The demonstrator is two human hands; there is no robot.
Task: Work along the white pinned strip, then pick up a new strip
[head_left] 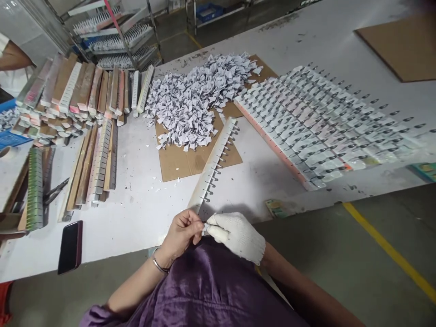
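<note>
My left hand (185, 231), bare with a bracelet at the wrist, is closed in a pinch at the near end of a long pale bar. My right hand (236, 236), in a white knitted glove, is closed too, its fingertips meeting those of the left. A small pale piece (205, 229) shows between the two hands; its kind is hard to make out. The bar (204, 181) lies slanting away from me, with a row of dark rounded metal pieces along its right edge. Beyond it, small white-grey cut pieces (190, 97) are heaped on cardboard (180, 168).
Several bars with dark-tipped pieces (306, 122) lie side by side at right. Wooden bars (91, 91) are stacked at left, near a phone (70, 247) at the table's edge. Behind stands a rack (119, 36). Another person's arm (13, 56) shows at far left.
</note>
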